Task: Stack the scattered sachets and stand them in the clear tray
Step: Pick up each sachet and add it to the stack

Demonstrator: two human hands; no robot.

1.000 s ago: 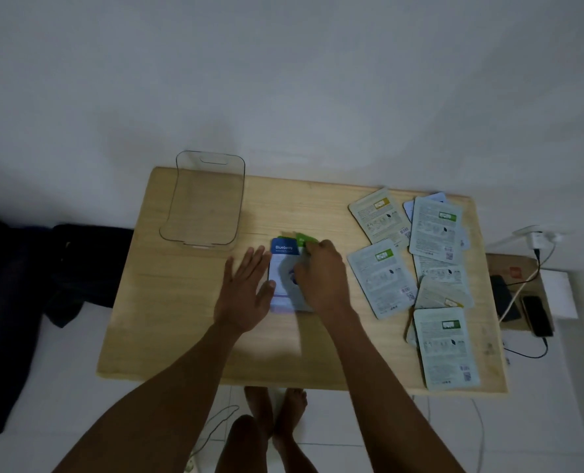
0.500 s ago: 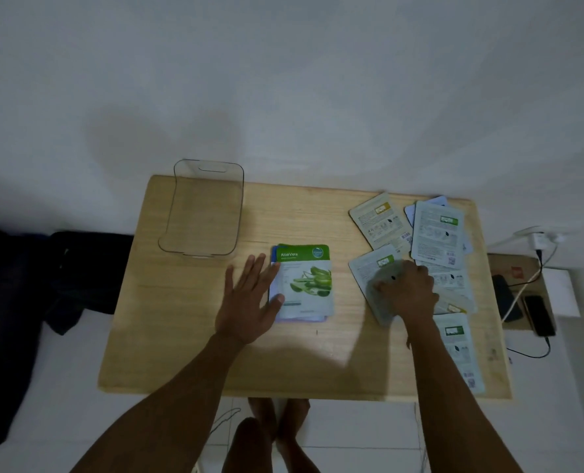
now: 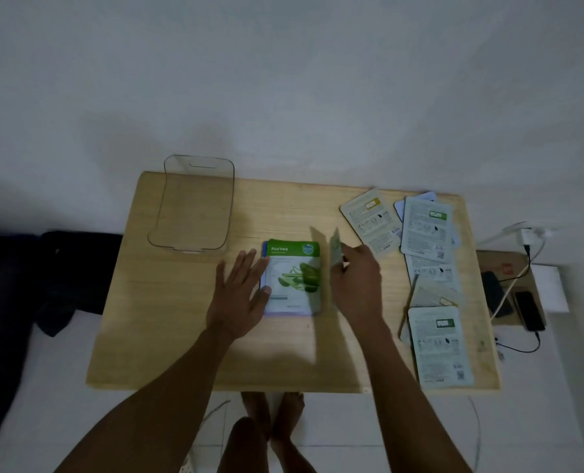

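A small stack of sachets [image 3: 292,278] lies mid-table with a green Aloe Vera sachet on top and a blue one under it. My left hand [image 3: 241,293] rests flat with spread fingers against the stack's left edge. My right hand [image 3: 357,285] holds one pale sachet [image 3: 335,249] on edge, motion-blurred, just right of the stack. Several more sachets [image 3: 425,227] lie face down at the table's right side, with one [image 3: 440,346] near the front edge. The clear tray [image 3: 195,203] stands empty at the back left.
The wooden table [image 3: 188,336] is small; its front edge is close to my feet. A low stand at the right holds two phones [image 3: 529,310] and a charger cable. A dark bag [image 3: 72,271] lies on the floor at the left.
My right hand picked a sachet from the right-hand group and carried it leftward to the stack. My left hand stayed beside the stack.
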